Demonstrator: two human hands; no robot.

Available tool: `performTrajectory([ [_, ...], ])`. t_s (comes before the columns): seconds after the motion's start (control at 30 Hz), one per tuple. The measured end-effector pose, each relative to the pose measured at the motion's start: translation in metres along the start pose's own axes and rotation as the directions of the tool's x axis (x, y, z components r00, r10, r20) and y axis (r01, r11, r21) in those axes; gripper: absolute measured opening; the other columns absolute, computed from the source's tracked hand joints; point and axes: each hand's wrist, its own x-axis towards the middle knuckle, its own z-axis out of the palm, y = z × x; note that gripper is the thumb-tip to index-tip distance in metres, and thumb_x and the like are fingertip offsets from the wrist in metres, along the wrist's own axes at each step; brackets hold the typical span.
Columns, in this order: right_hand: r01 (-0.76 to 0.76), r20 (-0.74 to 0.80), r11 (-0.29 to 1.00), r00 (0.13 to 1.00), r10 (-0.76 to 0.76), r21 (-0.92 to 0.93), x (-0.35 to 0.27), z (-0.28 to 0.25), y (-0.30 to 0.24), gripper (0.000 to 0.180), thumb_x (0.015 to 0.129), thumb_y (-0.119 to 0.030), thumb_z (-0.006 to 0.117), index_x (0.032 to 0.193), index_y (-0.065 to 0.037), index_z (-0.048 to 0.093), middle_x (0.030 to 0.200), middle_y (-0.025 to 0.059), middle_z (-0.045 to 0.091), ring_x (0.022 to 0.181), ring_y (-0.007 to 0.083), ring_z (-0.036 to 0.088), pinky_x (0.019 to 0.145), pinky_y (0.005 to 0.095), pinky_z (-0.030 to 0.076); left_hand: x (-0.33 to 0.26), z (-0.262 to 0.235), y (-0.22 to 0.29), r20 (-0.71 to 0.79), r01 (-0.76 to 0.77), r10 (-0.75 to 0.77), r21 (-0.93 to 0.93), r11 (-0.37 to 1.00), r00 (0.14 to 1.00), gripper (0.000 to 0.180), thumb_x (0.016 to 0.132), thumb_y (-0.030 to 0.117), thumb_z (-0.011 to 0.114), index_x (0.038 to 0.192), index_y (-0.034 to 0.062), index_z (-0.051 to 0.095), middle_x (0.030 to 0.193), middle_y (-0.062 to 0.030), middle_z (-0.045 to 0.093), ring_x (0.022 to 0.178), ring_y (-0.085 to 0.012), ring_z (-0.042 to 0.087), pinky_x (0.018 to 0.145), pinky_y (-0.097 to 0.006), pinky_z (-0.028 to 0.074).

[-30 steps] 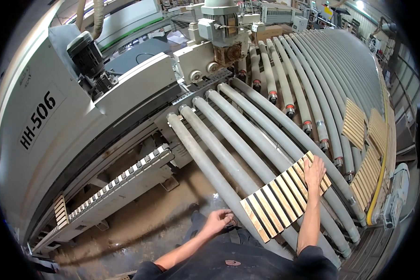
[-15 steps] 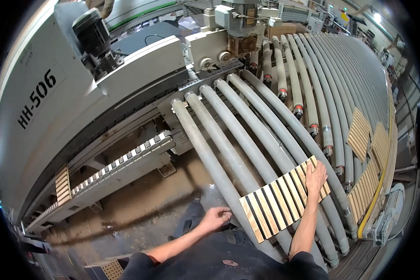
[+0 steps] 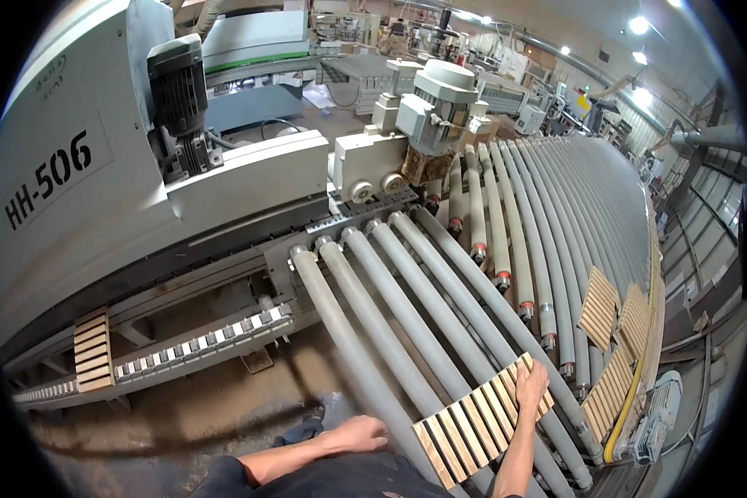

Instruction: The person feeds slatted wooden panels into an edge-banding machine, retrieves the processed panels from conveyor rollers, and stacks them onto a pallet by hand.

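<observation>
A slatted wooden panel (image 3: 471, 425), pale strips with dark gaps between them, lies across the near ends of the grey rollers (image 3: 398, 332). My right hand (image 3: 531, 386) grips its far right end, the thumb and fingers bent over the edge. To the left of the panel and apart from it, my left hand (image 3: 361, 433) hovers in front of my body beside the nearest roller. Its fingers are curled in, and nothing shows in them.
More slatted panels (image 3: 598, 309) rest on the right of the roller conveyor beside a yellow edge strip (image 3: 632, 400). A large grey machine (image 3: 83, 108) stands at left; another slatted panel (image 3: 93, 349) sits on its track (image 3: 199, 342). A motor unit (image 3: 440, 108) rises beyond the rollers.
My view has tilted up, so the scene sits lower in the picture. My right hand keeps its hold on the panel; my left hand has drawn slightly left, nearer my body.
</observation>
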Motion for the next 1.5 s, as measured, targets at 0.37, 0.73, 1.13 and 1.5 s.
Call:
performTrajectory([
  [0.37, 0.037, -0.042, 0.999, 0.998, -0.038, -0.007, 0.000, 0.002, -0.010, 0.049, 0.090, -0.040, 0.065, 0.121, -0.002, 0.061, 0.115, 0.0214, 0.062, 0.113, 0.0391, 0.055, 0.096, 0.0513, 0.041, 0.004, -0.053, -0.002, 0.131, -0.143, 0.123, 0.157, 0.977, 0.984, 0.039, 0.092, 0.030, 0.062, 0.115, -0.0015, 0.067, 0.103, -0.0275, 0.069, 0.102, -0.0435, 0.065, 0.091, -0.048, 0.051],
  [0.73, -0.001, -0.005, 1.000, 1.000, 0.001, -0.021, 0.007, 0.012, -0.005, 0.053, 0.091, -0.042, 0.065, 0.123, 0.001, 0.062, 0.122, 0.0243, 0.063, 0.115, 0.0411, 0.057, 0.100, 0.0497, 0.043, -0.002, -0.045, -0.010, 0.046, -0.217, 0.213, 0.139, 0.966, 0.976, 0.030, 0.088, 0.020, 0.062, 0.109, -0.0010, 0.068, 0.102, -0.0271, 0.069, 0.100, -0.0456, 0.064, 0.090, -0.052, 0.050],
  [1.13, 0.043, 0.114, 0.997, 0.992, -0.050, 0.062, 0.021, 0.009, -0.004, 0.049, 0.098, -0.033, 0.058, 0.128, 0.006, 0.058, 0.125, 0.0290, 0.061, 0.118, 0.0443, 0.056, 0.103, 0.0477, 0.042, -0.007, -0.027, -0.024, -0.085, -0.118, 0.119, 0.024, 0.993, 0.989, 0.036, 0.085, 0.016, 0.067, 0.113, -0.0064, 0.066, 0.099, -0.0295, 0.068, 0.098, -0.0454, 0.065, 0.085, -0.051, 0.051],
  [1.5, 0.127, -0.117, 0.989, 0.984, -0.135, -0.077, 0.023, 0.013, -0.012, 0.058, 0.095, -0.042, 0.062, 0.127, 0.006, 0.060, 0.121, 0.0287, 0.061, 0.117, 0.0445, 0.053, 0.104, 0.0519, 0.038, -0.031, -0.060, -0.013, -0.353, -0.089, 0.041, -0.120, 0.989, 0.935, 0.038, 0.090, 0.019, 0.064, 0.121, -0.0014, 0.065, 0.115, -0.0228, 0.069, 0.110, -0.0365, 0.066, 0.096, -0.044, 0.052],
])
